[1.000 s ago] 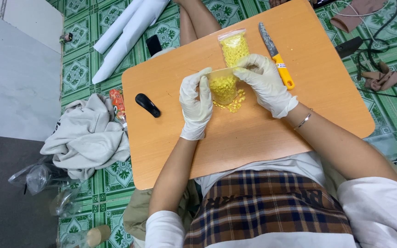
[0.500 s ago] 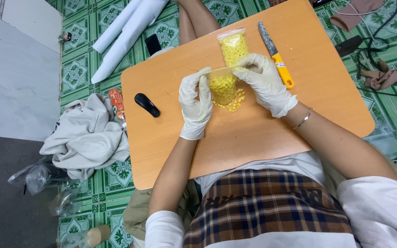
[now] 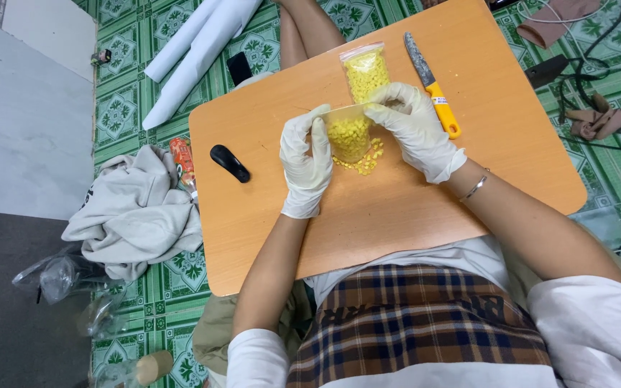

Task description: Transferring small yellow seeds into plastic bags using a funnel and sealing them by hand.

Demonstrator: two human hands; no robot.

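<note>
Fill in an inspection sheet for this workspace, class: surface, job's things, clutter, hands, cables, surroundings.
Surface: orange wooden board across the lap.
Job's things: small clear bag of yellow pieces held over loose yellow pieces; a filled sealed bag behind it.
Clutter: yellow-handled knife and black oval object on the board.
Hands: gloved left hand and right hand both grip the small bag.
Cables: black cables on the floor at right.
Surroundings: green patterned tile floor, grey garment, white rolls.
</note>
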